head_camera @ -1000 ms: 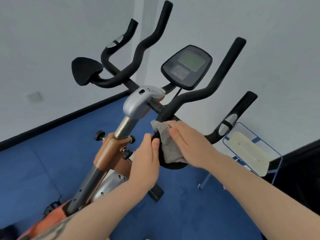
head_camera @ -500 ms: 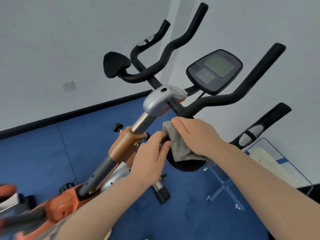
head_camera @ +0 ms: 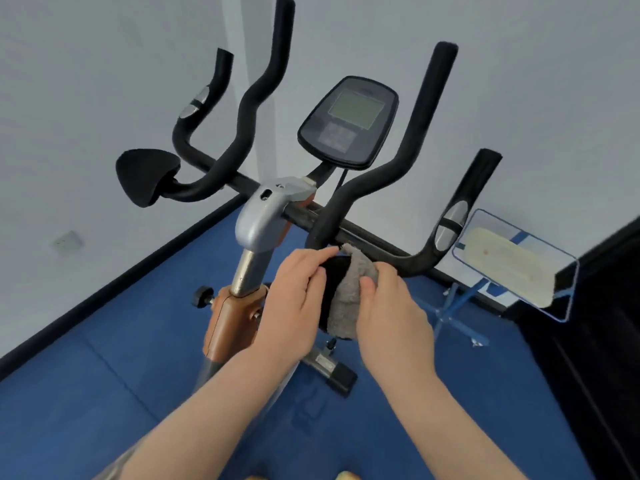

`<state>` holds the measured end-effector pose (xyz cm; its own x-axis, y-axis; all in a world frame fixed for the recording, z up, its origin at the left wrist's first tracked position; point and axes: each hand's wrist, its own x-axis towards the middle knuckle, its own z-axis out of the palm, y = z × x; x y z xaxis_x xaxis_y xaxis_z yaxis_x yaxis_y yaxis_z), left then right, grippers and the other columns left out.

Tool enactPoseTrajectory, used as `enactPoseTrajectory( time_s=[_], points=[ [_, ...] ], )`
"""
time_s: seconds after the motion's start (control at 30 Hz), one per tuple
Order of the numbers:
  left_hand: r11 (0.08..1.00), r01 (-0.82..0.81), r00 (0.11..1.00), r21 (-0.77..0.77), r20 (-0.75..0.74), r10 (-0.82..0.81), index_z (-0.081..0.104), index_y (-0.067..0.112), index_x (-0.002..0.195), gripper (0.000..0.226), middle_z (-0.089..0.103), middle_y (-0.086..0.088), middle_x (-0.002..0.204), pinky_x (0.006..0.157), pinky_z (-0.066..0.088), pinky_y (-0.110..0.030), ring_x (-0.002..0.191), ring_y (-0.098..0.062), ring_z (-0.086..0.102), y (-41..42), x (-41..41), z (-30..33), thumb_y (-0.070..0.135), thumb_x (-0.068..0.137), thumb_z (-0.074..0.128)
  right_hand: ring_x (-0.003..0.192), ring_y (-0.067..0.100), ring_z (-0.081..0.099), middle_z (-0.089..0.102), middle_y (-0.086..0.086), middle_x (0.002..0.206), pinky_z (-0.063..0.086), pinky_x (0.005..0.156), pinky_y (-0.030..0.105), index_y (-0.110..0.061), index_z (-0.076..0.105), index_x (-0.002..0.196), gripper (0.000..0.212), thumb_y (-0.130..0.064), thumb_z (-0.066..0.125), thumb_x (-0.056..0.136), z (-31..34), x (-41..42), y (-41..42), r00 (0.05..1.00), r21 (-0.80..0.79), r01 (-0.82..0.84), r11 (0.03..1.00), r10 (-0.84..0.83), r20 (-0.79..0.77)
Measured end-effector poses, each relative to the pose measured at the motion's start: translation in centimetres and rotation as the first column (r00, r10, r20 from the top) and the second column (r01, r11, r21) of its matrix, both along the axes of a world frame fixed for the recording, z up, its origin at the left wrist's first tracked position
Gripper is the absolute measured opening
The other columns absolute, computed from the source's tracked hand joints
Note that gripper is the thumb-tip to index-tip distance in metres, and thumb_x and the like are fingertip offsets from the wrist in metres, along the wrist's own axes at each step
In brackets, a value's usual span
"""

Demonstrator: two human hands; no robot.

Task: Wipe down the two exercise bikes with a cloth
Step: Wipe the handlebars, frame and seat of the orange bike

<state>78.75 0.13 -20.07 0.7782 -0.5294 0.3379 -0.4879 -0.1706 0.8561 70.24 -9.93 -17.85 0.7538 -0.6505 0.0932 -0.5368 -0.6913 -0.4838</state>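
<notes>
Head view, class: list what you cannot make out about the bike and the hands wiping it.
- Elbow pad: mostly hidden by the grey cloth and both hands.
- Left hand fingertips: behind the pad.
- Console: text too blurred.
- Bike's saddle, pedals: cut off by the bottom edge.
- Second bike: out of frame.

A blue-framed stand holding a pale board sits on blue flooring by a white wall.
</notes>
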Motion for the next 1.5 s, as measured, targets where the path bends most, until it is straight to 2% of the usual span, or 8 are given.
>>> enactPoseTrajectory(
  time_s=[0.2,0.5,0.67,0.87,1.03,1.13,1.27,1.5],
  points=[
    [0.998,0.059,0.996,-0.032,-0.062,-0.061,0.058,0.019,0.132,0.037,0.059,0.013,0.113,0.090,0.037,-0.006,0.111,0.002,0.052,0.7,0.3,-0.5,0.004,0.103,0.042,0.093,0.009,0.052,0.054,-0.014,0.114,0.036,0.070,0.028,-0.029,0.042,0.126,0.026,-0.035,0.034,0.102,-1.7,1.0,2.5,0.921,0.178,0.277,0.944,-0.314,0.233],
    [0.983,0.181,0.961,-0.030,-0.208,-0.183,0.054,0.026,0.139,0.038,0.061,0.017,0.108,0.091,0.044,-0.011,0.103,0.008,0.057,2.5,1.0,0.1,0.014,0.104,0.044,0.109,-0.025,0.036,0.038,-0.028,0.121,0.031,0.082,-0.005,-0.033,0.036,0.134,0.034,-0.023,0.040,0.102,-4.2,2.1,8.5,0.506,0.592,0.326,0.737,-0.665,0.549],
    [0.957,0.276,0.914,-0.088,-0.284,-0.290,0.054,0.029,0.138,0.038,0.065,0.002,0.114,0.102,0.049,-0.043,0.108,-0.011,0.061,2.8,2.2,0.1,0.016,0.103,0.047,0.103,-0.001,0.053,0.053,-0.013,0.119,0.047,0.084,0.021,-0.037,0.041,0.125,0.025,-0.027,0.040,0.102,-3.8,-0.6,8.6,0.631,0.545,0.322,0.774,-0.604,0.486],
    [0.896,0.405,0.768,-0.182,-0.465,-0.441,0.058,0.035,0.131,0.037,0.071,0.004,0.106,0.082,0.056,-0.023,0.108,-0.013,0.065,3.4,4.3,0.4,0.016,0.099,0.055,0.078,0.003,0.064,0.062,-0.019,0.091,0.053,0.059,0.020,-0.041,0.043,0.105,0.019,-0.024,0.050,0.099,-2.7,-2.8,11.1,0.528,0.554,0.318,0.770,-0.628,0.571],
    [0.854,0.430,0.580,-0.292,-0.636,-0.509,0.060,0.029,0.130,0.036,0.071,-0.007,0.110,0.093,0.056,-0.033,0.110,-0.015,0.066,3.7,5.1,0.8,0.013,0.098,0.057,0.097,-0.006,0.049,0.051,-0.007,0.109,0.038,0.081,0.008,-0.026,0.058,0.102,0.013,-0.019,0.062,0.092,0.7,-0.6,6.5,0.675,0.119,0.443,0.889,-0.418,0.608],
    [0.857,0.402,0.572,-0.322,-0.643,-0.510,0.059,0.024,0.134,0.037,0.074,0.002,0.109,0.086,0.057,-0.026,0.108,-0.012,0.068,3.6,4.6,0.6,0.012,0.099,0.055,0.100,0.018,0.051,0.061,-0.003,0.103,0.035,0.083,0.028,-0.020,0.066,0.105,0.014,-0.021,0.061,0.092,0.1,1.9,6.3,0.860,-0.233,0.457,0.859,-0.359,0.364],
    [0.865,0.393,0.568,-0.311,-0.658,-0.494,0.056,0.023,0.137,0.038,0.073,0.003,0.114,0.091,0.054,-0.031,0.111,-0.012,0.066,3.4,4.2,0.6,0.013,0.100,0.054,0.081,0.023,0.057,0.064,-0.003,0.083,0.039,0.076,0.036,-0.018,0.068,0.097,0.011,-0.017,0.068,0.086,-1.8,1.3,8.3,0.934,-0.400,0.332,0.854,-0.238,0.268],
    [0.889,0.357,0.577,-0.288,-0.680,-0.452,0.056,0.015,0.136,0.035,0.068,-0.005,0.123,0.099,0.051,-0.036,0.116,-0.017,0.063,4.4,3.5,0.6,0.012,0.103,0.048,0.099,0.020,0.057,0.063,-0.003,0.109,0.038,0.087,0.032,-0.024,0.060,0.123,0.028,-0.022,0.051,0.097,0.1,2.2,7.7,0.937,-0.180,0.282,0.943,-0.230,0.264]
  ],
)
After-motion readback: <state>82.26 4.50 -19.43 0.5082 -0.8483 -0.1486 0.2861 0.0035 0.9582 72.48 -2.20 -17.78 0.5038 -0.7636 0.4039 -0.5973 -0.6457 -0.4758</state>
